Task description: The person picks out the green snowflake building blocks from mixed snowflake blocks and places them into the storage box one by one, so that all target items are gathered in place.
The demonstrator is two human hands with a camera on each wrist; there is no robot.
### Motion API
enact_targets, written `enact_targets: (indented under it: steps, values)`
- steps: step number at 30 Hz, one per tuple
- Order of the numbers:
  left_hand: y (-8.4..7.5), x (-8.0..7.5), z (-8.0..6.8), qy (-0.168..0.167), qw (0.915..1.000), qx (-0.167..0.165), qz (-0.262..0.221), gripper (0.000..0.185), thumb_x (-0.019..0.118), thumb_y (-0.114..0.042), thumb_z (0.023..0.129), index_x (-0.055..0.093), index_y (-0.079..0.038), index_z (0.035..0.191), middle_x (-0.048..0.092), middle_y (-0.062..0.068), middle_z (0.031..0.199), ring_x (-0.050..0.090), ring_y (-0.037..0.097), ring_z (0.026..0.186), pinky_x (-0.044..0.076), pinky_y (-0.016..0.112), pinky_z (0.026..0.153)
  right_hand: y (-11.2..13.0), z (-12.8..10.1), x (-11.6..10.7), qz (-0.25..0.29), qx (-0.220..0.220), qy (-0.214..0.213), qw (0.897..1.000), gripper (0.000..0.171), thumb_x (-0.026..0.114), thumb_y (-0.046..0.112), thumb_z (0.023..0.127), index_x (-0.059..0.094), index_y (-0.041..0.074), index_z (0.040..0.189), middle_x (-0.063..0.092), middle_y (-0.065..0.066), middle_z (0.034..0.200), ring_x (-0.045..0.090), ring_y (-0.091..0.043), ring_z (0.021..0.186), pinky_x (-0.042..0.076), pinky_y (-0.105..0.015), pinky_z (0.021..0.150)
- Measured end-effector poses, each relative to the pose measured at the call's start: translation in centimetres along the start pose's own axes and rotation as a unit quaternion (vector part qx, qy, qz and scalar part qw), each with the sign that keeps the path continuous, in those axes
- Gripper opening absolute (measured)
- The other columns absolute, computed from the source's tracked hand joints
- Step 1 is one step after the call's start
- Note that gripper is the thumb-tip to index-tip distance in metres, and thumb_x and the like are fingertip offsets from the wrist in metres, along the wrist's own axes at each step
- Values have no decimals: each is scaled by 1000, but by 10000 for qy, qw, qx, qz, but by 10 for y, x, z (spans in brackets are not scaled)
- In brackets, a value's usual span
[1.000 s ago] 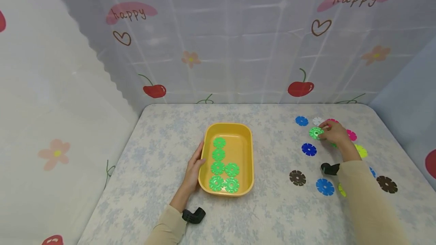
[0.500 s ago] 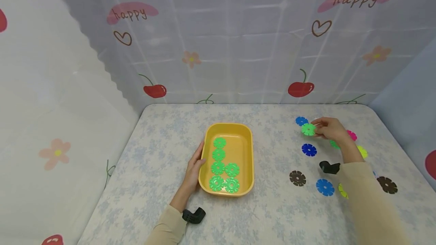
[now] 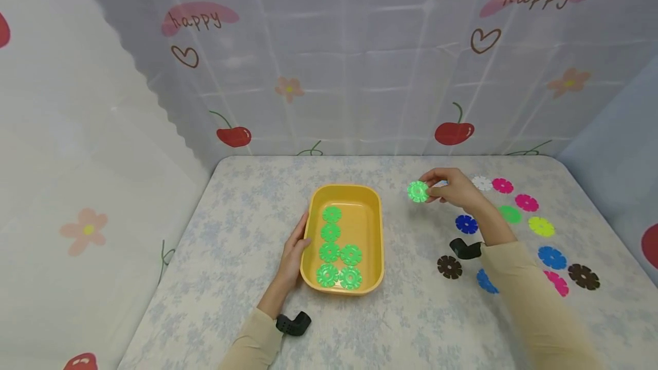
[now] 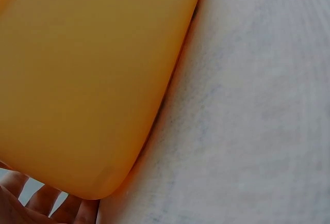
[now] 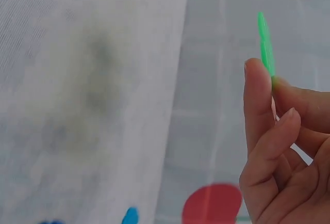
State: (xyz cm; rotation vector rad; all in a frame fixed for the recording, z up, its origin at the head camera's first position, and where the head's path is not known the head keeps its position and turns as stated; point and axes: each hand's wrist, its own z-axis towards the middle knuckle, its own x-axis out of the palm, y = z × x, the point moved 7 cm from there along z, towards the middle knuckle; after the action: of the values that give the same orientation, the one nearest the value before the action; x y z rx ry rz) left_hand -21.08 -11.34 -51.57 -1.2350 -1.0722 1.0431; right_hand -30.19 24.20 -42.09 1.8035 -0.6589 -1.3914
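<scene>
Pinched between thumb and index finger of my right hand (image 3: 451, 188) is a green interlocking plastic disc (image 3: 417, 191), raised above the table. The right wrist view shows that disc (image 5: 265, 43) edge-on at the fingertips. My left hand (image 3: 292, 253) grips the left side of a yellow tray (image 3: 380, 233), thumb over the rim and fingers along the outer wall. Inside the tray lie several green discs (image 3: 330, 232), four-high on the left with a shorter column beside it. In the left wrist view the tray's outer wall (image 4: 93, 79) fills much of the frame, fingers under its corner.
On the right of the table lie scattered discs: white (image 3: 482, 183), pink (image 3: 526, 202), green (image 3: 510, 214), yellow (image 3: 541, 226), dark blue (image 3: 466, 224), light blue (image 3: 552, 257) and brown (image 3: 584, 277). A printed curtain (image 3: 349, 73) stands behind the table's far edge.
My right hand has lifted the green disc from among the scattered ones and carried it left toward the tray. The left hand and tray have stayed in place.
</scene>
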Motion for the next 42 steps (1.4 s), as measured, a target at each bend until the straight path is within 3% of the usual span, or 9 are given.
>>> enact_targets:
  steps: [10,13,16,20,24,30,34,42]
  values:
    - [-1,-1,2,-5,10000,38,-2,59,35,-12,103,19,-25,158,12,-4,165,10,17,152,16,44,120,66,22,53,-246,-832,783,9931,17,58,-1,93,62,2,110,60,-17,97,67,-29,76,50,-34,64]
    - [0,0,1,-19,10000,2,-4,59,35,-12,103,20,-27,158,12,-5,165,9,17,152,15,43,121,79,29,71,-372,-1046,1070,9880,16,59,-1,93,63,3,108,62,-16,97,64,-22,71,50,-32,61]
    - [1,0,1,-16,10000,-14,-13,59,35,-12,103,20,-26,158,11,-4,165,8,18,153,14,44,121,86,35,87,-443,-1182,1344,9828,17,58,-2,93,63,3,109,61,-16,98,65,-25,70,53,-38,59]
    - [1,1,1,-35,10000,-28,-25,58,35,-13,103,20,-26,158,11,-5,165,8,18,153,14,44,121,91,40,108,-574,-1279,1671,9759,20,54,-6,93,62,3,109,60,-16,97,66,-38,74,54,-45,58]
    - [0,1,1,-40,10000,-21,-30,58,35,-14,103,21,-27,157,12,-6,165,8,17,152,15,42,121,95,43,126,-817,-1299,1957,9686,20,54,-7,93,63,4,108,59,-16,97,67,-42,77,52,-35,55]
    - [-1,1,1,-4,10000,-38,-27,58,35,-14,103,21,-29,157,12,-7,165,9,16,152,16,42,120,95,47,146,-1087,-1235,2262,9601,19,56,-7,93,62,5,107,60,-13,94,69,-39,76,55,-40,61]
    - [-1,2,1,14,10000,-35,6,58,35,-15,103,20,-29,157,12,-7,164,10,16,152,18,40,120,92,46,154,-1216,-1191,2353,9569,21,53,-10,91,62,4,105,60,-13,93,68,-38,73,53,-37,59]
    - [2,1,0,41,9999,-73,-79,57,36,-16,103,21,-29,157,12,-6,165,12,18,152,29,20,112,84,47,167,-1705,-1047,2364,9508,27,52,-13,89,64,7,103,63,-11,97,57,-21,57,46,-26,53]
